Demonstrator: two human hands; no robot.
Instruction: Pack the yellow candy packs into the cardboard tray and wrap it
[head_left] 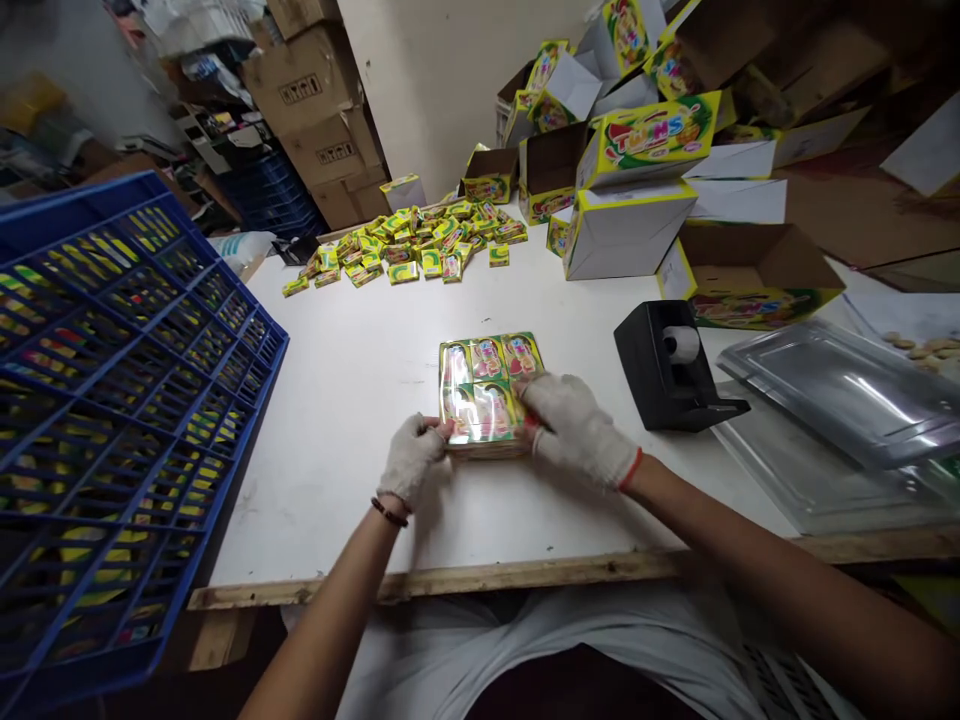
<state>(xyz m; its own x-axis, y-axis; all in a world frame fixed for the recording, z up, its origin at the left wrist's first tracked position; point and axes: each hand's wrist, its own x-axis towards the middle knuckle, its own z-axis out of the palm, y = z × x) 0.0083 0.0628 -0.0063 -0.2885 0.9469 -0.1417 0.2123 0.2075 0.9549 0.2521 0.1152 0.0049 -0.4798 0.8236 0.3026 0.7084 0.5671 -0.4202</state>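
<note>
A flat bundle of small yellow-green snack packs wrapped in clear film (486, 385) lies on the white table (345, 400) in front of me. My left hand (411, 458), in a white knit glove, pinches the bundle's near left corner. My right hand (576, 425), also gloved, lies over the bundle's near right edge with its fingers curled onto it.
A black tape dispenser (671, 378) stands right of the bundle. Clear plastic trays (840, 395) lie at the right. Loose small packs (409, 245) are heaped at the table's far side, with open printed cartons (637, 190) behind. A blue crate (112, 400) holding packs stands at the left.
</note>
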